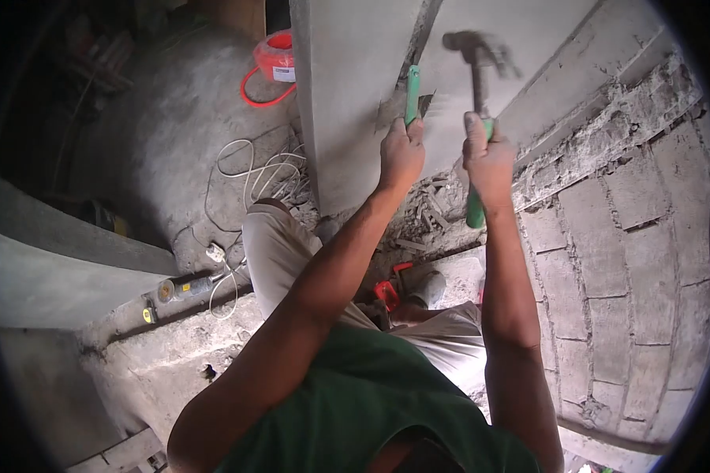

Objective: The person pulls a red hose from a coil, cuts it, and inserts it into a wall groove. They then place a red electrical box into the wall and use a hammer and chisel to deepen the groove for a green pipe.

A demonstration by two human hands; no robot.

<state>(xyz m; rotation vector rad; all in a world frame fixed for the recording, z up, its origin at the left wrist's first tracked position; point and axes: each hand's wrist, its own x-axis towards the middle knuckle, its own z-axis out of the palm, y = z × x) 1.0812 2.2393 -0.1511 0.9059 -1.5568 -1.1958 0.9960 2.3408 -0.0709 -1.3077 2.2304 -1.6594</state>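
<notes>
My left hand (403, 151) is closed around a slim green chisel (412, 88), whose upper end lies by a narrow groove (423, 35) cut in the grey wall. Its working edge I cannot make out. Gripped in my right hand (489, 162) is a claw hammer (481, 75) with a green handle. The hammer's head is raised to the right of the chisel, apart from it and blurred by motion. A dark recess (386, 110) shows in the plaster behind my left hand.
Broken rubble (430, 217) lies along the wall's foot. A red hose coil (276, 59), white cable (252, 169), a power tool (188, 288) and a tape measure (149, 314) are on the left. A red tool (386, 295) rests near my foot. Blockwork (607, 276) stands right.
</notes>
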